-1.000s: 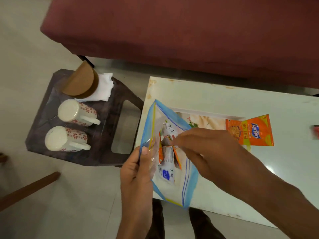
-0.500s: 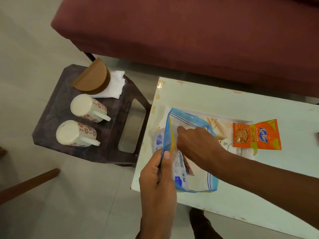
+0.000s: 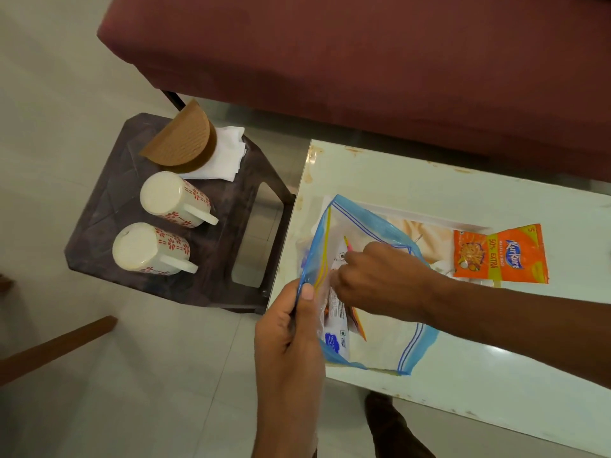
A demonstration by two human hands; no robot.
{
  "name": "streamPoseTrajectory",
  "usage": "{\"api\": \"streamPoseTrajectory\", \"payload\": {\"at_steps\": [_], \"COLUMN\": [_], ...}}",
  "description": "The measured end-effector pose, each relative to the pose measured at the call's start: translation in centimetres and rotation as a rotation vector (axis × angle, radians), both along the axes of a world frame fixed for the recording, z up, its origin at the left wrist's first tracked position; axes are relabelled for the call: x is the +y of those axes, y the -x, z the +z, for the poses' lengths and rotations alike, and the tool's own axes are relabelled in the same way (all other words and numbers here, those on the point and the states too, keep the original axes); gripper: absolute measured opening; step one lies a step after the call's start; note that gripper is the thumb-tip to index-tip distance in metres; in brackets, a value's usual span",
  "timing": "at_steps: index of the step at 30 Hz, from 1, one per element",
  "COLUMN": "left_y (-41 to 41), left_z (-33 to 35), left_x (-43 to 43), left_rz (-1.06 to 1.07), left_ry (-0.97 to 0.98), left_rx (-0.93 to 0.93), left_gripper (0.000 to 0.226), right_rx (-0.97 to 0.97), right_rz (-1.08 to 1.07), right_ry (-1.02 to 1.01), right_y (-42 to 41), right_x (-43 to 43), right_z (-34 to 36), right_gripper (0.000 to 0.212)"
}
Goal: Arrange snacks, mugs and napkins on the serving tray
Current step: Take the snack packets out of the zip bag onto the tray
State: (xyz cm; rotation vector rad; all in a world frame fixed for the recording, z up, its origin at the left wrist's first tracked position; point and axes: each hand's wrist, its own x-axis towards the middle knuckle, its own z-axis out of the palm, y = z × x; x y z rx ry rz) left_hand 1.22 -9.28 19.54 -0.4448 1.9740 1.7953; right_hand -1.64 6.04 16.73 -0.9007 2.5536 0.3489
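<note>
My left hand (image 3: 291, 328) pinches the near edge of a clear zip bag (image 3: 383, 345) with blue borders, held open over the white table. My right hand (image 3: 373, 279) is inside the bag's mouth, fingers curled round a small white snack packet (image 3: 335, 312). An orange snack packet (image 3: 499, 254) lies on the serving tray (image 3: 413, 218), whose white rim shows behind the bag. Two white mugs with red flowers (image 3: 172, 200) (image 3: 148, 249) lie on their sides on a dark stool. White napkins (image 3: 228, 153) sit in a brown holder (image 3: 182, 140) at the stool's back.
The dark plastic stool (image 3: 109, 200) stands left of the white table (image 3: 463, 375). A maroon sofa (image 3: 363, 61) runs along the back. A wooden bar (image 3: 56, 345) lies on the tiled floor at the lower left. My shoe (image 3: 386, 421) shows below the table edge.
The bag has come lower and flatter over the table. My right hand has gone deeper into it and closed on a packet. The view has shifted, so the stool sits further right.
</note>
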Motion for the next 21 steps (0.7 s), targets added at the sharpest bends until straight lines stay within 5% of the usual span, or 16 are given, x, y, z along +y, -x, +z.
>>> {"api": "streamPoseTrajectory", "payload": {"at_steps": [10,18,21], "left_y": [0.0,0.9,1.1], "left_z": [-0.2,-0.5,-0.4], "left_x": [0.1,-0.5,-0.4], "left_rz": [-0.027,0.033,0.042], "left_ry": [-0.012,0.021,-0.002], "left_rx": [0.009,0.022,0.029], "left_gripper": [0.022,0.020,0.022], "right_rx": [0.106,0.174,0.216], "right_rz": [0.056,0.002,-0.019], "right_ry": [0.004,0.325,0.440], "right_y": [0.6,-0.1,-1.0], "right_x": [1.2,1.7,3.0], "right_z": [-1.3,3.7,6.9], "right_gripper": [0.024,0.009,0.041]}}
